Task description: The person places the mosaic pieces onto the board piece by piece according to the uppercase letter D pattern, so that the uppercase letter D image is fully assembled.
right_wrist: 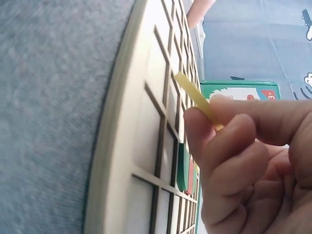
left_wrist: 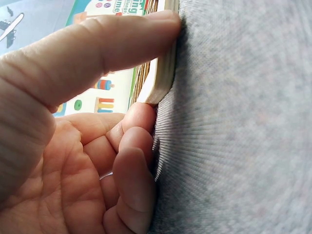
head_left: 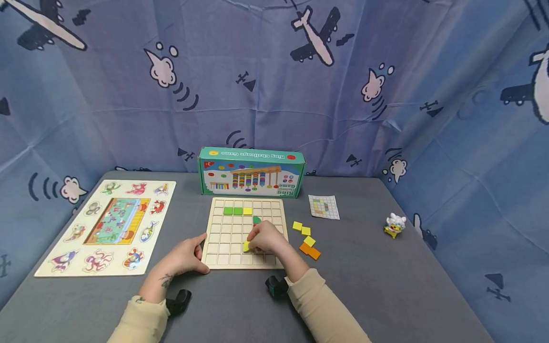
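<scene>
My right hand (head_left: 268,237) pinches a yellow square tile (head_left: 246,247) between thumb and fingertips, over the lower middle of a wooden grid board (head_left: 219,247). In the right wrist view the tile (right_wrist: 195,95) is tilted, one edge pointing out past the fingers. My left hand (head_left: 186,257) holds the board's near left corner (left_wrist: 158,83), thumb along the near edge and fingers by the left side. Two green tiles (head_left: 233,211) and a yellow tile (head_left: 248,211) lie in an upper row. A green rounded piece (head_left: 257,219) sits beside a red one (right_wrist: 190,178), partly hidden by the right hand.
Loose yellow tiles (head_left: 306,231) and orange tiles (head_left: 314,253) lie right of the board. A printed pattern card (head_left: 332,207) is behind them. A green game box (head_left: 253,174) stands at the back, a sea-animal puzzle board (head_left: 77,252) lies left, and a small figurine (head_left: 394,225) stands far right.
</scene>
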The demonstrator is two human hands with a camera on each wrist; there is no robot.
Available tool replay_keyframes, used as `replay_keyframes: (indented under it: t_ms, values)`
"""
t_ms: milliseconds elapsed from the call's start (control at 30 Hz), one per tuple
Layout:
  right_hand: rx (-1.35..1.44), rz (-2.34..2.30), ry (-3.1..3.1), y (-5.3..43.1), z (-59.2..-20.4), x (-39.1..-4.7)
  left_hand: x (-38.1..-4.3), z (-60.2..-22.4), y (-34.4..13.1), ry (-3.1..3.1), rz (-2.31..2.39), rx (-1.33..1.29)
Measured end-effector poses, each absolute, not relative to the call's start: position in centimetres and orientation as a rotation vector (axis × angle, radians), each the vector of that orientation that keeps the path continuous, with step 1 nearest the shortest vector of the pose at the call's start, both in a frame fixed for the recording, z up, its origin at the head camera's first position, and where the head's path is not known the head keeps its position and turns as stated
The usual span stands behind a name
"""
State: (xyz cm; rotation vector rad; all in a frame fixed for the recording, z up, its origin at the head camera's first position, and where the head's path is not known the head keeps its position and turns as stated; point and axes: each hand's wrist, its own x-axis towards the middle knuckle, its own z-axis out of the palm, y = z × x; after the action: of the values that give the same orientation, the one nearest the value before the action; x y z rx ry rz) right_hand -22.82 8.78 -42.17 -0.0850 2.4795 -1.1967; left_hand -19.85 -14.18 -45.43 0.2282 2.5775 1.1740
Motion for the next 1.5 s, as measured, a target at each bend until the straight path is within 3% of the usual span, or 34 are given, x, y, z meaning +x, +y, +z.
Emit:
replay_keyframes:
  t_ms: [1500]
  values:
    - [-0.038,-1.099,2.624,8.08,-42.68,-22.65,-19.70,-45.05,-14.11,2.575,1.174,0.227]
